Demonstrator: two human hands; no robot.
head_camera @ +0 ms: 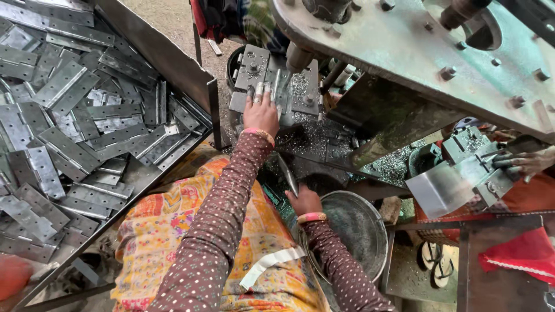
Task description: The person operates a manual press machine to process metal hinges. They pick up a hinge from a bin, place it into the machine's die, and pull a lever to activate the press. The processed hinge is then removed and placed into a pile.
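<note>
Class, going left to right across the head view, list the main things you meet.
Tray of metal hinges → left hand on the drill jig → right hand → round metal basin → co-worker's hand.

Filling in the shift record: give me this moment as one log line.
left hand: fingers on flat grey metal hinge plate in press jig | right hand: grips thin metal lever | round grey metal bowl beside

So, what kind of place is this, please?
Most likely a small metal workshop making hinges. A tray holds many steel hinges, the left hand rests on a jig under a press, and metal chips lie below.
</note>
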